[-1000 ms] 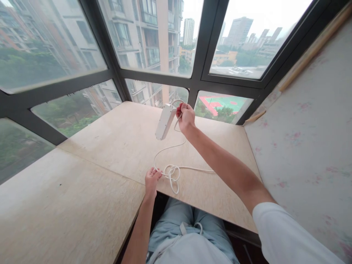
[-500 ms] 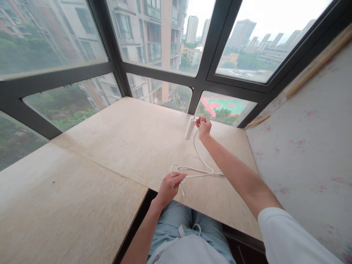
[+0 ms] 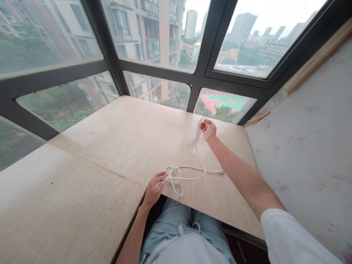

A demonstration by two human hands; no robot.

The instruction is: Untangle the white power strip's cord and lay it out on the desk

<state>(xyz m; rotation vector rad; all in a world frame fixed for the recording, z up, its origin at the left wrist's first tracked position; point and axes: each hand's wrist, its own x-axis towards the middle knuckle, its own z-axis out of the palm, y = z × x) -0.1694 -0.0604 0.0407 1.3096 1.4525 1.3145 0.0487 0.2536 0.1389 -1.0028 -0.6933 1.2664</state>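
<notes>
A long white power cord [image 3: 196, 147] runs across the tabletop, with loose loops lying at its near end. My right hand [image 3: 209, 130] is closed in a pinch on this cord, close to a slim white block that looks like a power strip [image 3: 196, 132]. The fingers partly cover that block. My left hand [image 3: 154, 189] is at the table's near edge, its fingers stretched out and the thumb apart. Its fingertips touch or nearly touch the cord loops. A white plug [image 3: 221, 171] lies on the table beside my right forearm.
The marbled beige tabletop [image 3: 110, 139] has a seam and a notched near edge in front of my legs. Dark-framed windows [image 3: 162, 69] border its far side. On the right stands a floral-papered wall [image 3: 299, 146]. A small dark speck [image 3: 51, 183] marks the left surface.
My left hand has moved left and its fingers have spread from a pinch. My right hand has shifted slightly right, and the power strip with it. The cord's middle bend has slid left.
</notes>
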